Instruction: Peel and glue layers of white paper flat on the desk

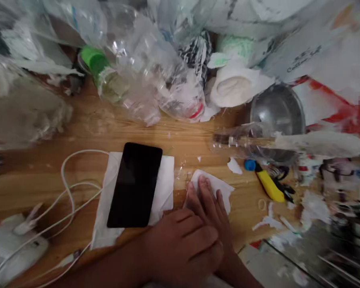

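Note:
My right hand (211,206) lies flat, fingers stretched out, on a folded white tissue (225,190) on the wooden table. Curled over the back of that hand is my left hand (187,242), its fingers closed; what they hold, if anything, is hidden. Left of both hands a black smartphone (135,184) rests face up, its screen dark, on white paper sheets (165,180). Close to the tissue on its upper right is a torn white scrap (235,166).
Crumpled clear plastic bottles and bags (150,60) crowd the back. A white charger (21,244) with looped cable (67,182) sits left. On the right are a toilet roll (234,86), a metal bowl (279,108) and a yellow-and-black tool (270,184), near the table (186,136) edge.

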Motion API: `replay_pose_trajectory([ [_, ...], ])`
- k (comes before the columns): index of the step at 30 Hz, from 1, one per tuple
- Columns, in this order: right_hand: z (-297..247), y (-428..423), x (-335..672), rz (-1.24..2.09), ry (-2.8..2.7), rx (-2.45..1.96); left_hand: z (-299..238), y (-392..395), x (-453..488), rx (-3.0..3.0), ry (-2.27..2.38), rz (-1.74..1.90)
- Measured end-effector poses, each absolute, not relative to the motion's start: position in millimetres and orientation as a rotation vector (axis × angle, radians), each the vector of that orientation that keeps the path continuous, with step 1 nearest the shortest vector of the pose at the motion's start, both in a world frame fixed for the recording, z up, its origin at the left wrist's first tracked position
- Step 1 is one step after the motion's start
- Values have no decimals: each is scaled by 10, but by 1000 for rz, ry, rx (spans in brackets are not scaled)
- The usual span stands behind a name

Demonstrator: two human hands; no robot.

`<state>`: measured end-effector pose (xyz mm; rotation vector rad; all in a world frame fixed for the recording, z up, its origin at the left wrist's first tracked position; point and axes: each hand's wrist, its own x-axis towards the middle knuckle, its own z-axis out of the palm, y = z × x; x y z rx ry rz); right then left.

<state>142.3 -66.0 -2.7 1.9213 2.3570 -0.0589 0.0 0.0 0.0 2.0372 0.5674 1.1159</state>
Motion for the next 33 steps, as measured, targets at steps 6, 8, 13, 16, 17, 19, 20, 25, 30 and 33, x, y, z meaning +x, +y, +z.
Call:
replay_pose_trajectory([
  [6,2,-539,1491,-130,2478,1956,37,-19,1,2055,585,1166],
  [8,68,-483,1561,-367,2486,2130,49,-13,-12,2061,580,1176],
  [13,254,-276,1745,-918,2180,2842,54,-25,-44,2058,548,1078],
  [16,311,-108,1828,-626,2316,2705,53,-32,-59,2054,538,1006],
  [17,313,-53,1849,-547,2367,2572,54,-31,-62,2063,553,993],
  [19,291,43,1880,-509,2397,2344,56,-25,-68,2084,599,979],
  [20,272,82,1888,-527,2393,2280,58,-18,-70,2086,618,975],
  [25,208,203,1889,-620,2422,2150,66,30,-82,1958,694,993],
  [30,334,221,1887,-897,2324,2085,49,15,-81,1776,767,1089],
  [33,504,169,1892,-1140,2103,2184,22,-5,-74,1644,859,1062],
])
